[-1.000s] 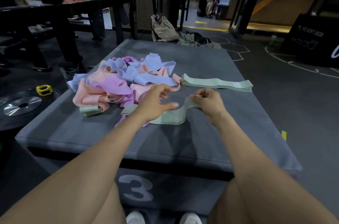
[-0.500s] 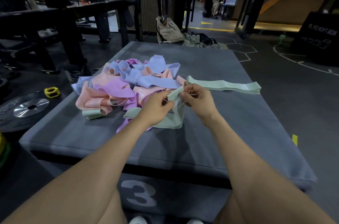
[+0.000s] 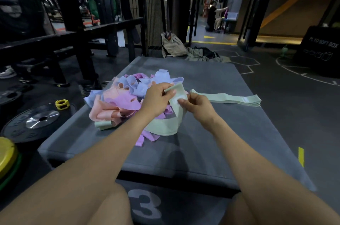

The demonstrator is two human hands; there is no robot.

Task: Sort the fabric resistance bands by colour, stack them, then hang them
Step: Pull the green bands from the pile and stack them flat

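Note:
A mint green band (image 3: 165, 125) hangs in a loop above the grey plyo box (image 3: 211, 142). My left hand (image 3: 158, 98) pinches its upper end, and my right hand (image 3: 196, 104) pinches the same end just beside it. Behind my left hand lies a tangled pile of pink, purple and pale blue bands (image 3: 125, 99), with one more green band (image 3: 104, 124) poking out at its near left edge. A flat stack of green bands (image 3: 233, 98) lies on the box to the right of my hands.
Weight plates (image 3: 35, 123) and a yellow collar (image 3: 62, 104) lie on the floor at the left, by a black rack (image 3: 73, 27). A beige bag (image 3: 173, 46) and clothes sit beyond the box. A black plyo box (image 3: 320, 51) stands far right; a person sits in the corridor.
Both hands have lifted the green band's end off the box and brought it together, so the band now hangs in a loop. The camera has tilted up a little.

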